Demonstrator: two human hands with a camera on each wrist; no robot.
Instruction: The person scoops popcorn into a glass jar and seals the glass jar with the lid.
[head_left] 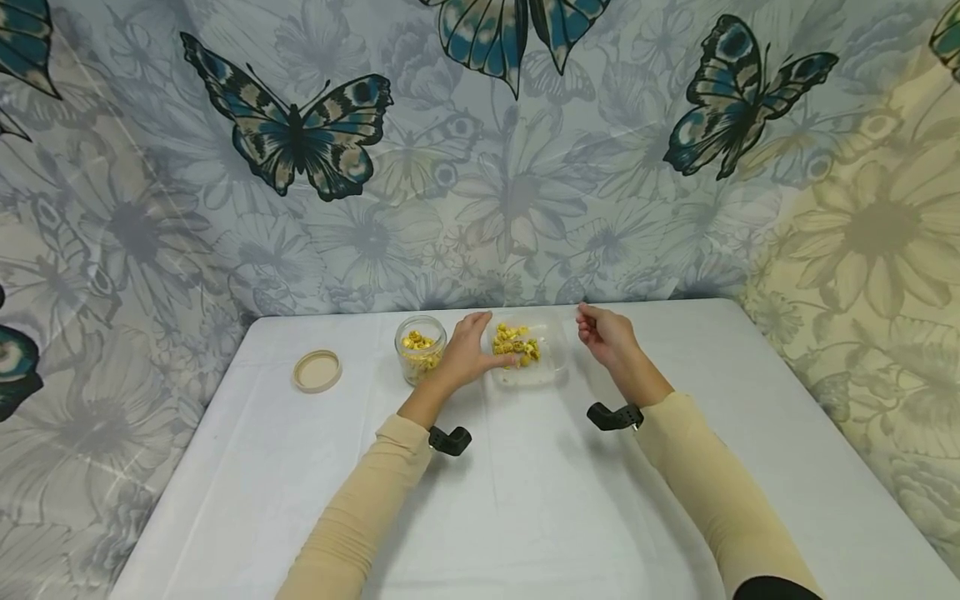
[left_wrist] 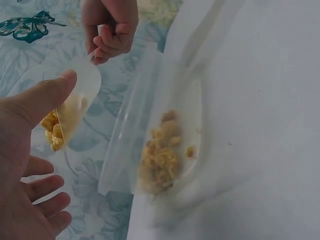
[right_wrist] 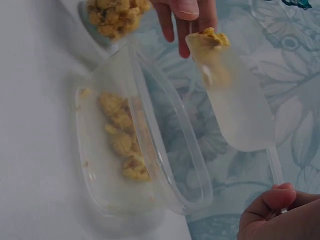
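My right hand (head_left: 613,343) pinches the thin handle of a clear plastic scoop (right_wrist: 242,117), which carries a few pieces of yellow caramel popcorn (right_wrist: 212,40) near its front edge. The scoop is above a clear rectangular plastic container (right_wrist: 197,175), where more popcorn (right_wrist: 122,132) lies on the bottom. My left hand (head_left: 465,354) is beside the scoop's front end, thumb and fingers spread; whether it touches the scoop I cannot tell. Just left of that hand stands an open glass jar (head_left: 410,367) with popcorn inside, partly covered by the hand in the head view.
A round beige-rimmed lid (head_left: 317,387) lies on the white-covered table (head_left: 525,517), left of the jar. Behind the table's far edge hangs a patterned butterfly cloth (head_left: 517,200).
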